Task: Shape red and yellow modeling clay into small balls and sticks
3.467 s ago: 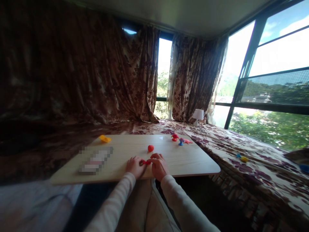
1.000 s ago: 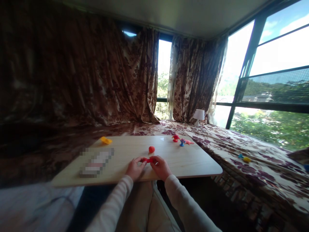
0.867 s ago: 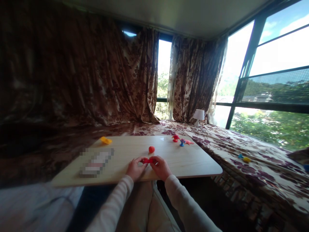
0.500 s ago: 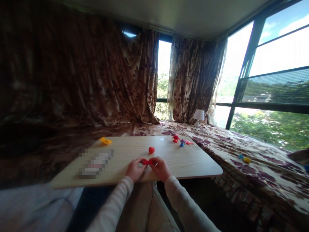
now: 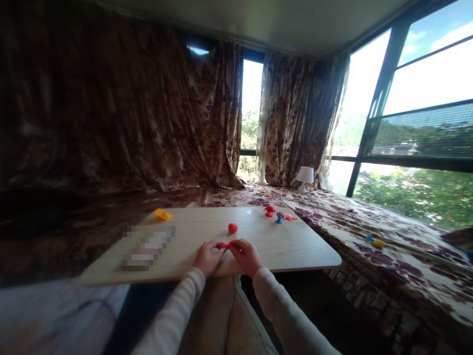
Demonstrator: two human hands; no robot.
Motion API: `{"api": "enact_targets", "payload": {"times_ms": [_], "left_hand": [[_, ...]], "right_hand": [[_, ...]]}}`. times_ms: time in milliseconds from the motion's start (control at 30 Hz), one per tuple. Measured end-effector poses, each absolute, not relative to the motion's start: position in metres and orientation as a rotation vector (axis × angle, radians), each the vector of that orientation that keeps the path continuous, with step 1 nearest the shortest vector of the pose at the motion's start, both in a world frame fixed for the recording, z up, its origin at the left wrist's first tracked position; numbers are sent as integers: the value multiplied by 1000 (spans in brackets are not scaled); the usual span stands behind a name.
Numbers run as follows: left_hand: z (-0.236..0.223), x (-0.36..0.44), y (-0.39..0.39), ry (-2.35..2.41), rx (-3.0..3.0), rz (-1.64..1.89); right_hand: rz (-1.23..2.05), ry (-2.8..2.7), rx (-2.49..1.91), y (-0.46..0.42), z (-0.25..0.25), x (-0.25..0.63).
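Between my two hands, low over the near part of the table [image 5: 284,251], is a small piece of red modelling clay [image 5: 225,245]. My left hand [image 5: 208,257] pinches its left end between thumb and fingers. At its right end, my right hand [image 5: 246,255] has a similar pinch. The fingertips partly cover the clay, whose middle looks thin. Just beyond the hands, a red ball of the same colour [image 5: 232,228] rests on the tabletop, apart from them.
A yellow piece [image 5: 163,214] lies at the table's far left, with a blurred-out flat box [image 5: 150,249] nearer. Small red [image 5: 269,211], blue [image 5: 280,217] and pink [image 5: 289,217] figures sit far right. A white lamp [image 5: 305,177] and a yellow-and-blue item [image 5: 377,243] are on the flowered cloth.
The red clay between my fingers looks thinner in the middle than before. Both hands stay in nearly the same place, and the view has shifted slightly.
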State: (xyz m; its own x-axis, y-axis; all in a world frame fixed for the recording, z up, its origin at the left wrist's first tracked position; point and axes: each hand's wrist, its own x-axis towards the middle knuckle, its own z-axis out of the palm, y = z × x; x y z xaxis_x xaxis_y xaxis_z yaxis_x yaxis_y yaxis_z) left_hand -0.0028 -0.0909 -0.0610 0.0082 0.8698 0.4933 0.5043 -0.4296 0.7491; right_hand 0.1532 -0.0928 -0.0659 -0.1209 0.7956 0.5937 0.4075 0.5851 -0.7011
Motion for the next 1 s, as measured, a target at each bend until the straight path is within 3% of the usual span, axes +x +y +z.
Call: {"api": "enact_targets", "payload": {"times_ms": [1000], "left_hand": [[-58,-4,-92,1431,1883,1438]], "right_hand": [[430,-1723,-1011,-92,-66,152]]}}
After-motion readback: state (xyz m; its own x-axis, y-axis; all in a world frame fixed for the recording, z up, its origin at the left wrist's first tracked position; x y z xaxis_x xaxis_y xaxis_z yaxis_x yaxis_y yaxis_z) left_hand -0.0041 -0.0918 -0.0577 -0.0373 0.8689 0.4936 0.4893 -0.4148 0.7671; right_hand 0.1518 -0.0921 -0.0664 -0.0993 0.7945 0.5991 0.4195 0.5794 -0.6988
